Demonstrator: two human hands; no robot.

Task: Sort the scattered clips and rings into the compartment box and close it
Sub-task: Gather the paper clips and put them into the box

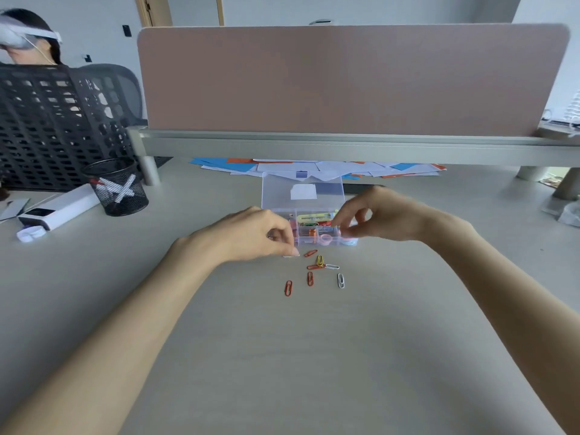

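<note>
On the table (pixel 314 356), open clear compartment box (pixel 303 196), left hand (pixel 251 237) fingers pinching a white paper clip (pixel 288 255), right hand (pixel 376 215) fingers pressed together over box, coloured paper clips (pixel 314 271) scattered just before it.

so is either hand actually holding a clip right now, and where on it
Left hand pinches what looks like a white clip at one end; right hand over the box: cannot tell.

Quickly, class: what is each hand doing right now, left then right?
Left hand: fingers pinched at the table beside the compartment box; contents cannot be told.
Right hand: fingers pinched over the box; contents unclear.
</note>
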